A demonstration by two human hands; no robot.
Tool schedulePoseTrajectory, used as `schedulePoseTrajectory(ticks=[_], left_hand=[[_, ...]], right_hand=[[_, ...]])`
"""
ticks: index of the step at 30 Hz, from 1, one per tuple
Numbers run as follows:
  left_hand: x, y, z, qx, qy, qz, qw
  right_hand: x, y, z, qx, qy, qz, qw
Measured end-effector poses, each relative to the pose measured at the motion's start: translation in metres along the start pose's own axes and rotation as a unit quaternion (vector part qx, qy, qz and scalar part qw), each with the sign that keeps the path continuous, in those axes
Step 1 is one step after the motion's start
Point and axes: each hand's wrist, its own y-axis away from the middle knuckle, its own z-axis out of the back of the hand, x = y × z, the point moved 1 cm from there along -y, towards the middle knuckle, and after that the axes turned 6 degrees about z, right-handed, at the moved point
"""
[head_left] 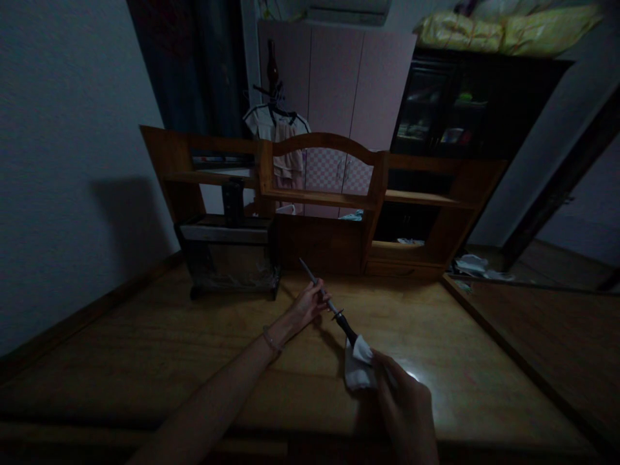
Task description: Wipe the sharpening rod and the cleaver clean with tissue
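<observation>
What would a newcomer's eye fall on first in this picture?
Probably the white cloth in the right hand, at the handle end of a grey rod. The left hand holds the rod's shaft over the wooden tabletop. Behind, yellow bundles sit on the dark cabinet, upper right.

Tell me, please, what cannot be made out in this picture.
In the head view:
Lower end of the dark handle: hidden by the white cloth.
Some fingers of the right hand: hidden behind the hand.
Contents of the black cabinet: too dim and small.
Top of the pale wall unit: cut by the upper edge.
</observation>
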Motion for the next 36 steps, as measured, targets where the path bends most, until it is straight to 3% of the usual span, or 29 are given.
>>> schedulePoseTrajectory(ticks=[7, 10, 15, 21, 28, 36], left_hand=[[-0.009, 0.008, -0.005, 0.035, 0.006, 0.037, 0.999], [-0.009, 0.013, -0.010, 0.058, 0.005, 0.052, 0.997], [-0.005, 0.017, -0.015, 0.087, 0.005, 0.069, 0.994], [-0.004, 0.016, -0.016, 0.083, -0.002, 0.058, 0.995], [-0.001, 0.013, -0.015, 0.094, -0.016, 0.035, 0.995], [0.002, 0.012, -0.015, 0.096, -0.026, 0.014, 0.995]], right_hand=[[-0.012, -0.008, 0.023, -0.122, 0.018, -0.088, 0.988], [-0.005, -0.015, 0.022, -0.142, -0.007, -0.089, 0.986], [0.025, -0.017, -0.004, -0.094, -0.045, 0.039, 0.994], [0.035, -0.015, -0.041, -0.024, 0.064, 0.159, 0.985], [0.036, -0.024, -0.053, -0.030, 0.099, 0.069, 0.992], [0.042, -0.037, -0.054, -0.033, 0.092, 0.053, 0.994]])
